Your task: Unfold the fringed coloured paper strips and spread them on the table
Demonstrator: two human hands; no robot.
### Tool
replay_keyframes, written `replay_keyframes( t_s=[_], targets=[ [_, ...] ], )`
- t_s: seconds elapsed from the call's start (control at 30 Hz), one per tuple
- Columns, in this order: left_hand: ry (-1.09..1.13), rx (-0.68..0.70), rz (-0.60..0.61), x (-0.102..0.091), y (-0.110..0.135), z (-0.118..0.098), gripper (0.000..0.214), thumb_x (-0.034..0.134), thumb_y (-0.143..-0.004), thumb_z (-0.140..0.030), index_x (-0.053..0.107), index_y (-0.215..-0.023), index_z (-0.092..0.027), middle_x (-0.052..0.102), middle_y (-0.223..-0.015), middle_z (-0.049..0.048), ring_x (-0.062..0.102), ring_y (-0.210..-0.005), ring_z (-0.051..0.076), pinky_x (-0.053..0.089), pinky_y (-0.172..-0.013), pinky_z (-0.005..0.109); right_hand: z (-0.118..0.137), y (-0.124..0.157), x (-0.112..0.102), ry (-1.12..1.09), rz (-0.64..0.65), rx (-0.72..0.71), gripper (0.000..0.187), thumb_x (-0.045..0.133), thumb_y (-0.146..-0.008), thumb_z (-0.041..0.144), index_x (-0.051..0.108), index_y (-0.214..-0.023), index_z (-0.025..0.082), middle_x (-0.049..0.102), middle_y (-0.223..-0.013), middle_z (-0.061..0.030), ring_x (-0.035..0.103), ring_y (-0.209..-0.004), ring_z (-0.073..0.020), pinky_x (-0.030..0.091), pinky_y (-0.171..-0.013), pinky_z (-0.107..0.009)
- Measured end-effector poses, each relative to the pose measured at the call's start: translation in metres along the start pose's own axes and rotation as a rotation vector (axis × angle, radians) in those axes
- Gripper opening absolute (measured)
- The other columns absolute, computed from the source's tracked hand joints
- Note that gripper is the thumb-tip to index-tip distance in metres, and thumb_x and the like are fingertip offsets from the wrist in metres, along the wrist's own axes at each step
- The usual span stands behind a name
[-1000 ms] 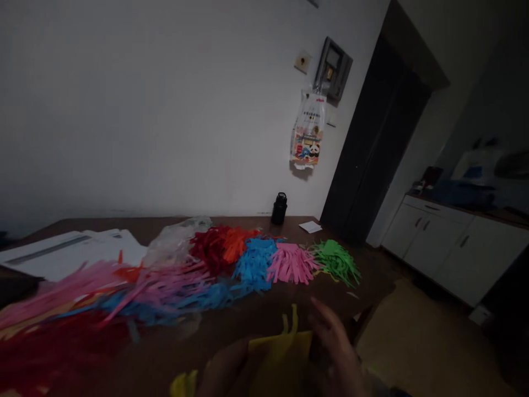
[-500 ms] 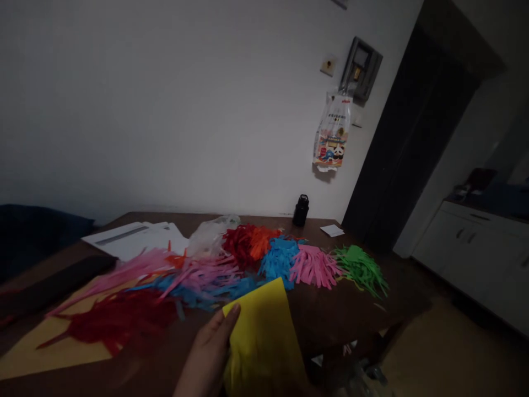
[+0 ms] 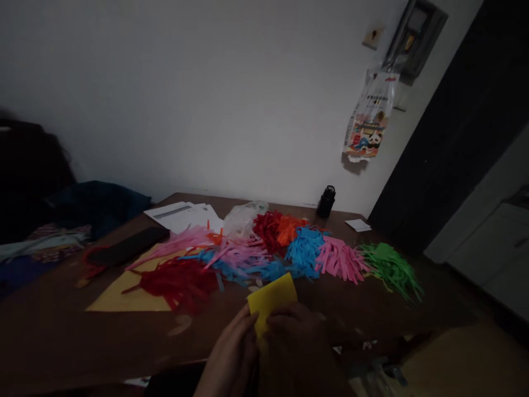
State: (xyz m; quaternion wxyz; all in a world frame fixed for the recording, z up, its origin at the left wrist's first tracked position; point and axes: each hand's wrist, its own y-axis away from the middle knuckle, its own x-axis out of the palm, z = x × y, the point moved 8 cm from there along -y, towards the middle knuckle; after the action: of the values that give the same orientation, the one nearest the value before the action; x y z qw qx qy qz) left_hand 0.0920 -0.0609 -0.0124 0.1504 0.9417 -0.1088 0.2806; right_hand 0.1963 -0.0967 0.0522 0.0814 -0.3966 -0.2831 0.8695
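A sheet of yellow paper (image 3: 270, 295) is held up in front of me at the table's near edge. My left hand (image 3: 233, 344) pinches it at its left side, thumb on the near face. Over its right side lies my right hand (image 3: 295, 328), fingers bent and closed on it; the lower part of the sheet is dark and mostly hidden. Just beyond are fringed paper bunches: red (image 3: 179, 281), blue (image 3: 306, 251), pink (image 3: 341, 258) and green (image 3: 392, 267).
The brown table (image 3: 231, 325) meets the wall. On it are white papers (image 3: 184, 215), a clear plastic bag (image 3: 243, 218), a black bottle (image 3: 326, 202), a white card (image 3: 357, 225), a flat yellow sheet (image 3: 128, 292) and a long dark object (image 3: 128, 246). A printed bag (image 3: 367, 124) hangs on the wall.
My right hand has come up onto the yellow paper, and less of the sheet shows. The view has turned left, so the table things sit further right.
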Motion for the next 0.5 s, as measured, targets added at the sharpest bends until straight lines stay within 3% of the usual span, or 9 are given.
replay_keyframes(
  t_s=[0.23,0.5],
  targets=[
    [0.123,-0.145,0.085,0.0,0.012,0.001,0.048,0.074,-0.062,-0.026,0.071,-0.111,-0.022,0.077,-0.11,0.0055,0.067,-0.11,0.032,0.055,-0.09,0.036,-0.009,-0.002,-0.003,-0.202,0.057,0.103,0.017,0.056,-0.088,0.017,0.072,-0.085,0.02,0.075,-0.09,-0.004,0.069,-0.083,-0.017,0.052,-0.075,-0.026],
    [0.102,-0.142,0.112,0.0,0.011,0.008,0.055,0.081,-0.068,-0.032,0.066,-0.12,-0.022,0.077,-0.105,0.0078,0.071,-0.099,0.03,0.057,-0.082,0.034,-0.012,0.001,-0.005,-0.286,0.08,0.241,0.016,0.054,-0.087,0.02,0.068,-0.08,0.019,0.073,-0.083,-0.0027,0.067,-0.079,-0.0158,0.047,-0.071,-0.025]
  ],
)
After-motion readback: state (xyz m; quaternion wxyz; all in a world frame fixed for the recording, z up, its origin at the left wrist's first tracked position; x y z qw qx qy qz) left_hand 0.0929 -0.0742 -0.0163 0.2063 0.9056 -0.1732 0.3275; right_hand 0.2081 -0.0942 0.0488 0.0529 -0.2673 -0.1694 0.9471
